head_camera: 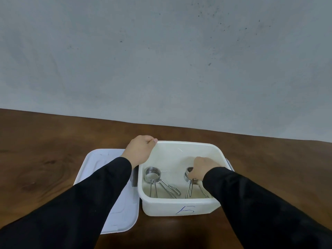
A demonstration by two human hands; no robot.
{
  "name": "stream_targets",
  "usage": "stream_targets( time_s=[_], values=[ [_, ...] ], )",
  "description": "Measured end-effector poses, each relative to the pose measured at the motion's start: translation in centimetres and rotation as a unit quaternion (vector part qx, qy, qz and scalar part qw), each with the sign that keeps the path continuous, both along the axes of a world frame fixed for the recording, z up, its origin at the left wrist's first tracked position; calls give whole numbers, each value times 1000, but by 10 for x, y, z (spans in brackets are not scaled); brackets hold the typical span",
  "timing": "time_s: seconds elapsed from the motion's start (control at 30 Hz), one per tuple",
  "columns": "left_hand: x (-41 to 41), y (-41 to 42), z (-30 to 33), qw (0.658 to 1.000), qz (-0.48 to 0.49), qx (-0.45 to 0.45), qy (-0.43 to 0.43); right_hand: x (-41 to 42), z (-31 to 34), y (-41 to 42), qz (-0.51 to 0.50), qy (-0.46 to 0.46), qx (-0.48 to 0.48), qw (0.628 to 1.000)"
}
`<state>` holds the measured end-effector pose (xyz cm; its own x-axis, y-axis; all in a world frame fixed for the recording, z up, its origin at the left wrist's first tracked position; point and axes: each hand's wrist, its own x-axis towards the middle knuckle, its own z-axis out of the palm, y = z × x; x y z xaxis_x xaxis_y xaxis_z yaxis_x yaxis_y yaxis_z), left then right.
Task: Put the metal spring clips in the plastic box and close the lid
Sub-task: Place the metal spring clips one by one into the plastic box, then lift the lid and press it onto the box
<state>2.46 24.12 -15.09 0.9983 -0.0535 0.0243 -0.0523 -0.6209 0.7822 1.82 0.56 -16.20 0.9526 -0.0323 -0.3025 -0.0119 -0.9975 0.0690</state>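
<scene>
A white plastic box [179, 206] stands open on the brown table, with blue marks on its near wall. One metal spring clip [154, 177] lies free on the box floor at the left. A second spring clip [191, 187] rests at the right inside the box, and my right hand [201, 168] is closed on its coil. My left hand [141, 150] grips the box's far left corner. The white lid [115, 209] lies flat on the table just left of the box, partly under my left sleeve.
A grey wall rises behind the table's far edge. The brown wooden table [45, 150] stretches out to the left and right of the box. Grey latches show on the box's left side [134, 178] and right side [229, 163].
</scene>
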Motion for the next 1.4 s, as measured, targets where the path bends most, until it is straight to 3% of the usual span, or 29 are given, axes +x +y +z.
stream_targets(
  time_s=[0.7, 1.0, 1.1, 1.2, 1.3, 1.4],
  values=[
    [-2, -2, 4, 1000, -2, -7, -2, 0, -1, -3, 5, 13, 9, 1000],
    [-1, -1, 4, 1000, -8, -5, 12, -13, 46, -13, 9, 43, 90, 995],
    [-8, 0, 9, 998, 50, -49, 3, -26, 61, -11, 15, -28, 131, 991],
    [-28, 13, 4, 981, 161, -85, -72, -58, 75, 3, 53, -81, 181, 979],
    [-73, 33, -25, 975, 196, -32, -97, -101, 78, 24, 126, -115, 221, 960],
    [-128, 47, -56, 972, 169, 140, -87, -131, 60, 37, 183, -158, 269, 932]
  ],
)
